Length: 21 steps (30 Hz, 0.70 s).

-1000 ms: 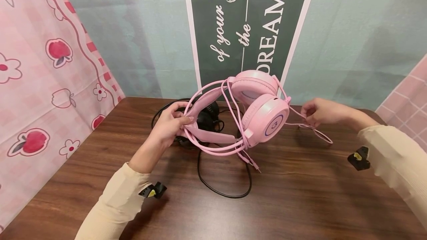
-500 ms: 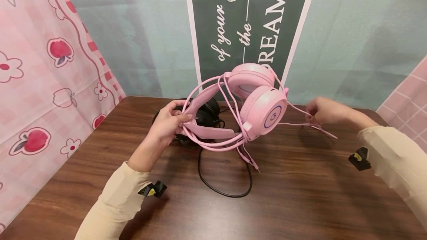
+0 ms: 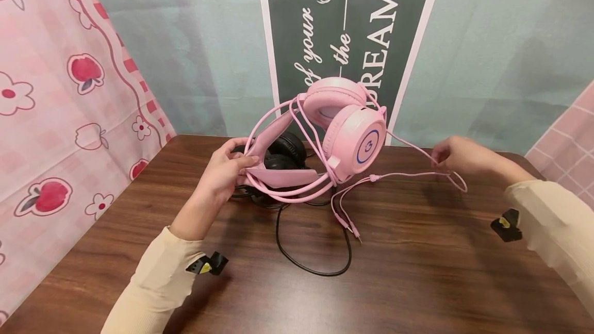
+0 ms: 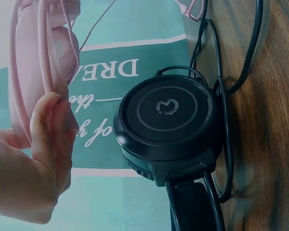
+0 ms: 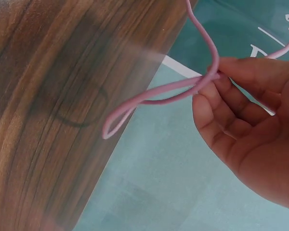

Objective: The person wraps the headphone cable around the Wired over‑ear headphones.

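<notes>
My left hand [image 3: 220,171] grips the headband of a pink headset [image 3: 355,143], fingers and thumb round its band and frame tubes. The headset is held up with its ear cups toward the right. Out to the right, my right hand [image 3: 459,156] pinches the thin pink cable [image 5: 207,48], and a small loop sticks out past the fingertips in the right wrist view. The cable's split end with two plugs [image 3: 348,224] dangles below the near ear cup. Behind and partly hidden by the pink headset lies a black headset [image 4: 168,113] on the table.
A black cable [image 3: 315,273] curves in a loop on the brown wooden table [image 3: 417,282]. At the back hangs a pale green cloth with a dark lettered panel [image 3: 343,24]. A pink fruit-print curtain [image 3: 55,117] borders the left, pink tiles [image 3: 563,143] the right.
The pink headset has shifted left and its ear cups have risen, moved by my left hand. My right hand has drawn slightly right; more cable now stretches between it and the headset.
</notes>
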Available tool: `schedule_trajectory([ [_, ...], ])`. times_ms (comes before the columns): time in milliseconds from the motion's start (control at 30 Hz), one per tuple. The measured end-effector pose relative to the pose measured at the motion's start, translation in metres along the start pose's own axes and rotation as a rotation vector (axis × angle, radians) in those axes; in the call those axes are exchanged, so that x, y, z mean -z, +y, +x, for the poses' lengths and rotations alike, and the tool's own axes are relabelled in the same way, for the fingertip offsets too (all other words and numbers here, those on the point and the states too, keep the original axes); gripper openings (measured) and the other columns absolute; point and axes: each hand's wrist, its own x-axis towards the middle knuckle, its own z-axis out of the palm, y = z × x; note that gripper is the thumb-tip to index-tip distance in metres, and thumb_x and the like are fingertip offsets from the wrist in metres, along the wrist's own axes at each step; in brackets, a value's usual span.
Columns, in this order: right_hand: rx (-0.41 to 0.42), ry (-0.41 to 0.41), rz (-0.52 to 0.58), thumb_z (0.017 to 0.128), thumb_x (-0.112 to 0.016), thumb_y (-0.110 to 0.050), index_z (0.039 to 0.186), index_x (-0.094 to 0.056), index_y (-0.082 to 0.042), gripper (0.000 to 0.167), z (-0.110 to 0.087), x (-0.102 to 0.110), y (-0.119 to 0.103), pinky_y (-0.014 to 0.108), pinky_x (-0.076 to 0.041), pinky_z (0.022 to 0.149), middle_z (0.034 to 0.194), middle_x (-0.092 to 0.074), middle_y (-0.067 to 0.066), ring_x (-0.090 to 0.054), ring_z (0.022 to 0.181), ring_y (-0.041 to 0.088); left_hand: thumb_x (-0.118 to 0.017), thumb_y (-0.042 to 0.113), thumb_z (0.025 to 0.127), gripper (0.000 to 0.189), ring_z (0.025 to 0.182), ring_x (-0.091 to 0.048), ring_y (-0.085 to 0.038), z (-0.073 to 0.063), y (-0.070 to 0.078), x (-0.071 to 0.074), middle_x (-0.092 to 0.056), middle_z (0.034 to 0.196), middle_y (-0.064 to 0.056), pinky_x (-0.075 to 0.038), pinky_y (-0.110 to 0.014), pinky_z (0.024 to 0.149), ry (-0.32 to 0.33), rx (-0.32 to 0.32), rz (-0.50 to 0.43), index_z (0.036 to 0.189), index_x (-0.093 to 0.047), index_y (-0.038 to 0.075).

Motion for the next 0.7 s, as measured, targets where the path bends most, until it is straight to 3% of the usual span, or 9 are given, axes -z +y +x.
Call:
schedule_trajectory([
  [500,0.003,0.093,-0.072,0.073,-0.067,-0.001,0.07,-0.052,-0.01,0.018,-0.0025,0.001,0.0028,0.028,-0.034,0.049,0.06,-0.051,-0.003,-0.043,0.055,0.014,-0.05,-0.014,0.083,0.034,0.048,-0.058,-0.01,-0.0009,0.0014,0.0058,-0.056,0.068,-0.005,-0.052,-0.023,0.044,0.017,0.014,-0.065,0.11,-0.044,0.006],
  [700,-0.033,0.085,-0.043,0.077,-0.064,0.001,0.072,-0.054,-0.007,0.013,-0.0055,-0.0001,0.0058,0.027,-0.039,0.043,0.059,-0.052,0.0,-0.045,0.052,0.015,-0.05,-0.012,0.084,0.035,0.048,-0.056,-0.01,-0.0014,0.0028,0.0095,-0.054,0.068,-0.005,-0.052,-0.023,0.045,0.022,0.014,-0.078,0.113,-0.042,0.005],
])
